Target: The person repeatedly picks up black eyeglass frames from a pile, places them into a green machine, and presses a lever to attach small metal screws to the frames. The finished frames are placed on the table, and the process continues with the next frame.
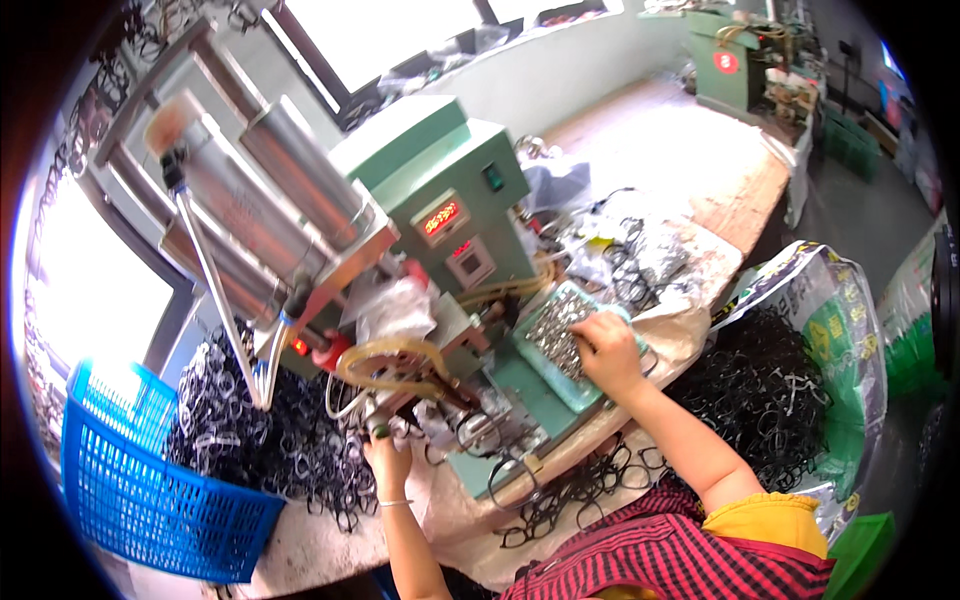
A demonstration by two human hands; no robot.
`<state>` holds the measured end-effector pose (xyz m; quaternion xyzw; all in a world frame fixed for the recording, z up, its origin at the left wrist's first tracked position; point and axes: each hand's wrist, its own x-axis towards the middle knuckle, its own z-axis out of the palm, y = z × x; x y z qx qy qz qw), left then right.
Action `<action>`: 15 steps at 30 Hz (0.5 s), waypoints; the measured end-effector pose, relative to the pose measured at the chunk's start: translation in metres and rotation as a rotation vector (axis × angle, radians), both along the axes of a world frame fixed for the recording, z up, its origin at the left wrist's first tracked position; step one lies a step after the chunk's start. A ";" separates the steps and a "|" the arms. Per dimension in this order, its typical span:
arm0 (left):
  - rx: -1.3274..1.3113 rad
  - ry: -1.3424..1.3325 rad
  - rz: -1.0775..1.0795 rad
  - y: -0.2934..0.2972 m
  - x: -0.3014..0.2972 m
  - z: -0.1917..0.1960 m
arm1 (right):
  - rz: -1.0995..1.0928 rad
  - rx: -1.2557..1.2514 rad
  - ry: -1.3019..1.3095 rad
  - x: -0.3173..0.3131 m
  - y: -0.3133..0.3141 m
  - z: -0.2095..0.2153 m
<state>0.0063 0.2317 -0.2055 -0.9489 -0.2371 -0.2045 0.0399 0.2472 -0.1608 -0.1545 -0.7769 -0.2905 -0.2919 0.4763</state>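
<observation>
Here, the right hand [607, 352] is laid palm down in the shallow green tray [590, 392] of small metal parts [556, 330], its fingers curled loosely over them; whether a part is pinched cannot be told. The tray's long axis runs from upper left to lower right, beside the green machine [450, 200]. The left hand [388, 450] is closed around a black eyeglass frame [480, 432] at the machine's front, the frame lying crosswise toward the right. A heap of black frames [260, 440] is piled by a blue basket [150, 500].
</observation>
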 end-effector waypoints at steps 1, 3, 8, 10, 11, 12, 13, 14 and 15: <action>-0.134 -0.077 -0.001 0.005 -0.005 -0.011 | 0.010 -0.004 0.010 -0.002 0.003 0.000; -0.264 -0.149 0.029 0.008 -0.004 -0.017 | 0.026 -0.006 -0.011 -0.001 0.006 0.000; -0.220 -0.458 -0.042 -0.020 -0.002 0.008 | -0.014 0.007 -0.023 -0.001 -0.001 0.004; -0.169 -0.619 -0.059 -0.053 -0.011 0.046 | -0.004 0.042 0.012 -0.004 -0.001 0.005; -0.335 -0.735 -0.074 -0.066 -0.019 0.059 | 0.009 0.064 0.041 -0.005 -0.001 0.007; -0.497 -0.855 -0.088 -0.078 -0.026 0.070 | 0.024 0.087 0.067 -0.009 -0.001 0.011; -0.659 -0.967 -0.112 -0.087 -0.032 0.076 | 0.085 0.118 0.155 -0.018 -0.001 0.018; -0.688 -0.975 -0.111 -0.093 -0.038 0.081 | 0.166 0.141 0.138 -0.025 0.003 0.028; -0.722 -0.982 -0.110 -0.096 -0.042 0.079 | 0.249 0.152 0.135 -0.036 0.011 0.039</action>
